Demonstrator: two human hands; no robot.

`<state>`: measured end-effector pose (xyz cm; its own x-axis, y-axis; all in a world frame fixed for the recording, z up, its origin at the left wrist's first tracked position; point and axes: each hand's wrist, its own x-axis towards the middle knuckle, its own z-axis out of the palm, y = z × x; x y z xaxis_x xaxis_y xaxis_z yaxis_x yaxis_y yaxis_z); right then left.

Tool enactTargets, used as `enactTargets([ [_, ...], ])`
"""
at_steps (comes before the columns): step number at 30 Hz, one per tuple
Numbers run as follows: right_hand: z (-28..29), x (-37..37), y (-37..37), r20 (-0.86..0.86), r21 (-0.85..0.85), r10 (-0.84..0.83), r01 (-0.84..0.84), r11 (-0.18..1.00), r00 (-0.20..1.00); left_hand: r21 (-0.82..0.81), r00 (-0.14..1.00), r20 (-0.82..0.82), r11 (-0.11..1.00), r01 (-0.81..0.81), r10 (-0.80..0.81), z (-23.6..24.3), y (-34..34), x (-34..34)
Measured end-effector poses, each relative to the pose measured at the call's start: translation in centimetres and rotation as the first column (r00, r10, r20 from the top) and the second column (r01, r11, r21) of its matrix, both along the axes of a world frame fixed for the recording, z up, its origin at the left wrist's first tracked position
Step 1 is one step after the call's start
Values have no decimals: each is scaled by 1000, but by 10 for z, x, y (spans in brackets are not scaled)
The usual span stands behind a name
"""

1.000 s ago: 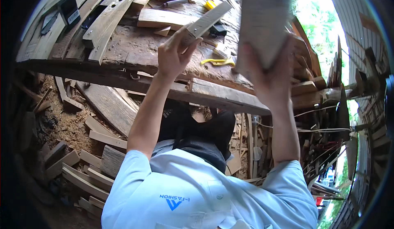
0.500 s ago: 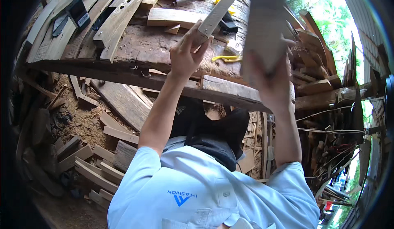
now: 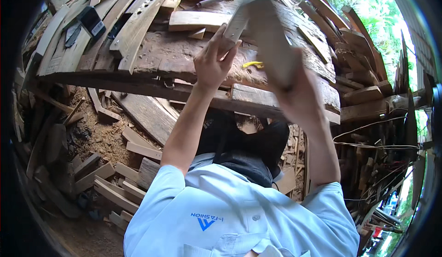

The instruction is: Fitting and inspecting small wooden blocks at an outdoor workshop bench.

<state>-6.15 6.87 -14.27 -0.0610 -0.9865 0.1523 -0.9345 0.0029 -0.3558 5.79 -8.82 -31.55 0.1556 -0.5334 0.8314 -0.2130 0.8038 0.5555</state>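
Note:
My left hand (image 3: pixel 212 63) is closed round the lower end of a short pale wooden strip (image 3: pixel 235 26), which it holds tilted over the workbench (image 3: pixel 179 56). My right hand (image 3: pixel 304 93), smeared by motion, grips a broad flat grey-brown piece (image 3: pixel 271 38) by its near end. Blur hides whether that piece is a wooden board or a blade. Its far end leans left and overlaps the top of the wooden strip; contact between them cannot be made out. Close by on the bench lies a yellow curved object (image 3: pixel 252 64), partly covered by the flat piece.
Long planks (image 3: pixel 138 24) lie at the bench's left, with a dark box (image 3: pixel 91 22) on them. A wooden block (image 3: pixel 198 21) rests behind my left hand. Offcuts (image 3: pixel 117 195) and sawdust (image 3: pixel 103 139) cover the ground at left. Stacked timber (image 3: pixel 361 79) stands at right.
My right hand has swung the flat piece leftward, from upright beside the wooden strip to leaning across its top. My left hand keeps its grip. The whole view has shifted slightly.

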Motion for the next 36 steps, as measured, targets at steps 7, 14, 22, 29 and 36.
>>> enactTargets([
  [7,-14,-10,8,388,-460,257,-55,886,885,-6,998,-4,998,-66,66,1,8,4],
  [14,-65,-34,7,728,-68,51,-3,998,684,-51,998,-61,999,17,-20,18,2,19],
  [22,-118,-26,-35,986,-95,98,-35,995,131,-163,887,226,882,441,-402,48,-26,24],
  [29,-152,-18,-61,983,-142,131,-86,986,-126,377,670,232,701,606,-705,45,-28,57],
  [36,-166,-29,-81,979,-172,170,-13,985,-113,325,793,346,857,400,-502,40,-41,37],
])
